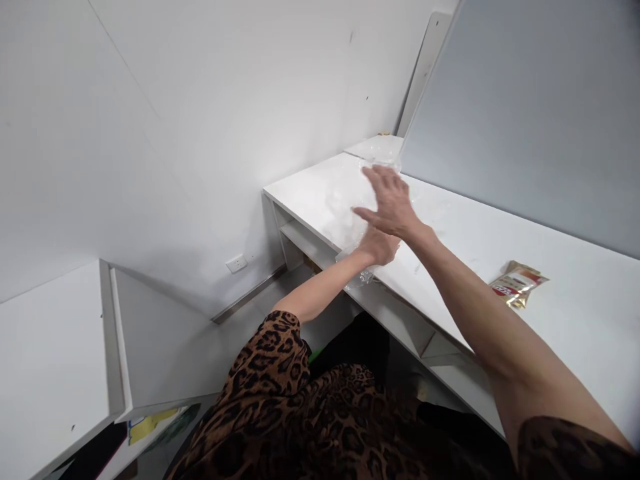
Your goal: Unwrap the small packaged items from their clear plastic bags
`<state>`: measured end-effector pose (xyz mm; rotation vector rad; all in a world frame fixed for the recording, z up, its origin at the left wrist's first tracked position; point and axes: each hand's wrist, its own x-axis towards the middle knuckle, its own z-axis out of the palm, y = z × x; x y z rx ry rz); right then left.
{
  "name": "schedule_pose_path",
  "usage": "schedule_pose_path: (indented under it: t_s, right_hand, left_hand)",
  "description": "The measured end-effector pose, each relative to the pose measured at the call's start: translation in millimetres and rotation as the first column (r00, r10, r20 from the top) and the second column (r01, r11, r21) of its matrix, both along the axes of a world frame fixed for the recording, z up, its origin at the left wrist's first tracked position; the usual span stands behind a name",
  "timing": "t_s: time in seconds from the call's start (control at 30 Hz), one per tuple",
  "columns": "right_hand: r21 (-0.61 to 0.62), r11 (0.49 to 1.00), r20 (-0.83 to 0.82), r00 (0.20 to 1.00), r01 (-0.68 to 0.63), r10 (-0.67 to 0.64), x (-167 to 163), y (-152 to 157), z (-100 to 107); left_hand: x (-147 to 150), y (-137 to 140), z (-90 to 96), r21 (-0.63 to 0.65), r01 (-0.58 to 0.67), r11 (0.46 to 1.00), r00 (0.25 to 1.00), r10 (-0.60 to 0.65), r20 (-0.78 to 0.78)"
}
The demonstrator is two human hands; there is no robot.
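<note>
Side counter (50, 360): white, well left of both hands, lower level; coloured papers seen under its edge.
Wall socket (236, 263): white, on wall, left of and below left hand.
Left hand (379, 245): closed on near edge of clear plastic film (350, 200); fingers curled, partly hidden by right wrist.
Clear plastic film: transparent, hard to make out; spread on desk (450, 227) under and beyond both hands, near end hanging over desk front edge by left hand.
Right hand (393, 200): open, fingers spread, palm down flat on the film, just above left hand; forearms crossed.
Desk: white top, open shelf seen below, left of hands.
Snack packet (519, 283): gold/red, flat on desk, well right of right hand, beside right forearm; apart from film.
Partition (525, 113): grey panel, behind desk, right of and beyond hands.
Sleeves (280, 373): leopard print, nr. bottom of view.
</note>
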<state>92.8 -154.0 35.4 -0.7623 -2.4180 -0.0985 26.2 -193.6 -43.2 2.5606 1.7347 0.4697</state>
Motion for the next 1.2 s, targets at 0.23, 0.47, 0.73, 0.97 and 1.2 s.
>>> schedule_pose_path:
  t_s: [0.23,0.47,0.73,0.97,1.2]
  right_hand:
    - [-0.079,0.989,0.380,0.921,0.129,-0.089,-1,43,-46]
    - [-0.560,0.828,-0.059,0.998,-0.016,-0.020,60,48,-79]
    - [-0.789,0.578,-0.420,0.870,-0.209,-0.259,69,41,-84]
    - [-0.819,0.455,-0.522,0.783,-0.349,-0.338,79,37,-74]
    - [-0.824,0.451,-0.548,0.682,-0.342,-0.485,99,42,-85]
  left_hand:
    - [3,-1,-4.2,-0.069,-0.025,0.997,0.993,0.017,-0.115]
    - [-64,-39,32.2,-0.134,0.328,0.935,0.915,-0.279,0.292]
    - [-131,-110,-31.0,0.303,-0.051,0.952,0.985,-0.001,0.170]
    - [-56,-45,-6.8,0.221,0.143,0.965,0.974,-0.098,-0.203]
    - [3,58,30.5,0.116,0.247,0.962,0.944,-0.211,-0.255]
